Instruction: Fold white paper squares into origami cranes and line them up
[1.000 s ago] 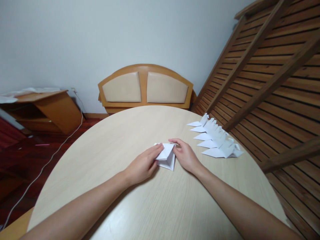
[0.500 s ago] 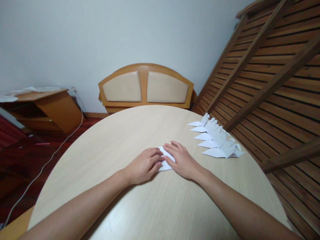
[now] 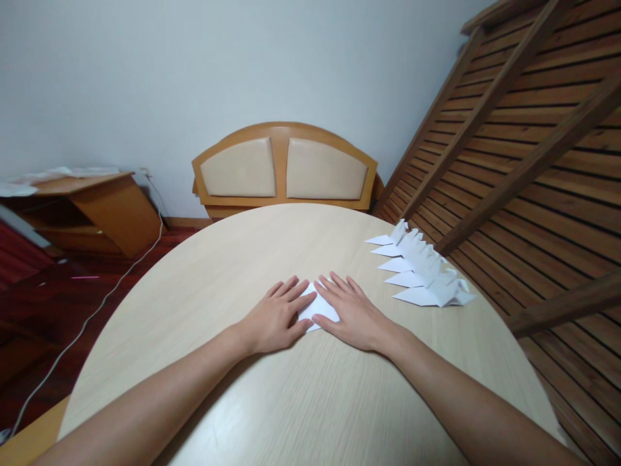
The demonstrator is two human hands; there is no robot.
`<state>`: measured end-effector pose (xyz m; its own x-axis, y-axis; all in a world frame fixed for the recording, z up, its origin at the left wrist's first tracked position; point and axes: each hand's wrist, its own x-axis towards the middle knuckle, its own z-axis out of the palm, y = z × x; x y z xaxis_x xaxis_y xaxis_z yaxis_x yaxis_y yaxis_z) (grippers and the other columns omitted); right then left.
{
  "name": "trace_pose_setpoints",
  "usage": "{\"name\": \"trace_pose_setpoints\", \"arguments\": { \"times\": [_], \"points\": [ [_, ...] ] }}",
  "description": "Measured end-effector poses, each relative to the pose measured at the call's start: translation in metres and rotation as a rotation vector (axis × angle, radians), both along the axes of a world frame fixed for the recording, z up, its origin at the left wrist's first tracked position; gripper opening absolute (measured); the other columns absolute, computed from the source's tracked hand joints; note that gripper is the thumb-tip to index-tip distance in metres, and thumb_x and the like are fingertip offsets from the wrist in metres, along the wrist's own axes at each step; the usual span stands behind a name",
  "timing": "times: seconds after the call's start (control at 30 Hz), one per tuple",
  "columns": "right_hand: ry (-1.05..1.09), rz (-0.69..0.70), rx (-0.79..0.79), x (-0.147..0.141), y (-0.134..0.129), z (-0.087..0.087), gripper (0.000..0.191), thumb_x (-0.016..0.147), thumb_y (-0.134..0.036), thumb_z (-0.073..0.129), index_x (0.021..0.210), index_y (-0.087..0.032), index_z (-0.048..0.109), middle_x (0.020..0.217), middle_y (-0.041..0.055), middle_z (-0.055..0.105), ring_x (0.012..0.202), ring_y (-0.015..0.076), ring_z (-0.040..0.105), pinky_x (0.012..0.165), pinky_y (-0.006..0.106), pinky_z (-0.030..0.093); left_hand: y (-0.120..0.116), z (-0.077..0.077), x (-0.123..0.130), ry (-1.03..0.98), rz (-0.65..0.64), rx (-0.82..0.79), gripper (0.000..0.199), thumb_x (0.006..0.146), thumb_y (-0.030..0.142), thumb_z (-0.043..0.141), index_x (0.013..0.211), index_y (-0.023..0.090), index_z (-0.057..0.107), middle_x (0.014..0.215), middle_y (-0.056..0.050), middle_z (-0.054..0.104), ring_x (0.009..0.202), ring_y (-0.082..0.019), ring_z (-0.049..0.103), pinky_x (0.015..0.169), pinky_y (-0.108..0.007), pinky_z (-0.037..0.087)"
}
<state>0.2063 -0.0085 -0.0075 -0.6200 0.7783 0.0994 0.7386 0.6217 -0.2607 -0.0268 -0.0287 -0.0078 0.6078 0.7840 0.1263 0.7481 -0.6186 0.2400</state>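
Note:
A small piece of white paper [image 3: 317, 309] lies flat near the middle of the round table [image 3: 233, 259]. My left hand [image 3: 277, 317] is spread palm down, its fingers and thumb resting on the paper's left side. From the right, my right hand [image 3: 350, 312] lies with fingers apart over the paper's right side. The two thumbs nearly meet at its near edge. Both hands hide the paper's side edges.
A row of several folded white paper figures [image 3: 424, 272] stands at the table's right side. Beyond the table is a padded headboard [image 3: 280, 165]. Wooden slats [image 3: 524, 162] lean at the right, and a low cabinet [image 3: 107, 213] stands at the left.
My left hand's fingers have spread and shifted slightly left and up. My right hand's fingers have fanned apart. More of the paper shows between the hands.

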Motion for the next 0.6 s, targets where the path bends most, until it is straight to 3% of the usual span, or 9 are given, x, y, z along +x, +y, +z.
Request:
{"name": "trace_pose_setpoints", "arguments": {
  "times": [0.2, 0.33, 0.43, 0.6],
  "points": [
    [-0.007, -0.017, -0.013, 0.007, 0.006, -0.005, 0.081, 0.093, -0.07, 0.046, 0.157, -0.021, 0.033, 0.164, 0.0101, 0.029, 0.153, 0.036, 0.015, 0.121, 0.062, 0.016, 0.005, 0.007, -0.01, 0.047, -0.038, -0.051, 0.058, 0.102, 0.049, 0.042, 0.153, 0.022, 0.038, 0.161, -0.009, 0.035, 0.151, -0.035, 0.023, 0.119, -0.056, 0.028],
    [0.016, -0.019, 0.069, 0.012, 0.01, 0.0, 0.069, 0.094, -0.06, 0.052, 0.152, -0.022, 0.043, 0.161, 0.01, 0.036, 0.151, 0.0373, 0.021, 0.12, 0.063, 0.017, 0.007, 0.008, -0.014, 0.051, -0.019, -0.014, 0.053, 0.105, 0.044, 0.037, 0.153, 0.021, 0.04, 0.159, -0.009, 0.038, 0.151, -0.035, 0.025, 0.118, -0.056, 0.03],
    [0.077, 0.07, 0.116, 0.01, 0.01, 0.004, 0.056, 0.096, -0.048, 0.056, 0.146, -0.022, 0.051, 0.156, 0.0101, 0.045, 0.146, 0.0333, 0.034, 0.119, 0.057, 0.026, 0.008, 0.006, -0.015, 0.059, -0.01, 0.001, 0.055, 0.105, 0.045, 0.036, 0.153, 0.02, 0.039, 0.159, -0.009, 0.038, 0.15, -0.037, 0.027, 0.117, -0.057, 0.032],
    [0.151, 0.259, 0.087, 0.004, 0.005, 0.008, 0.052, 0.093, -0.048, 0.063, 0.137, -0.022, 0.059, 0.145, 0.0112, 0.057, 0.136, 0.0291, 0.048, 0.114, 0.049, 0.037, 0.01, 0.001, -0.017, 0.042, -0.029, 0.048, 0.053, 0.103, 0.043, 0.042, 0.151, 0.021, 0.041, 0.158, -0.012, 0.039, 0.148, -0.038, 0.03, 0.116, -0.059, 0.033]
  ]
}}
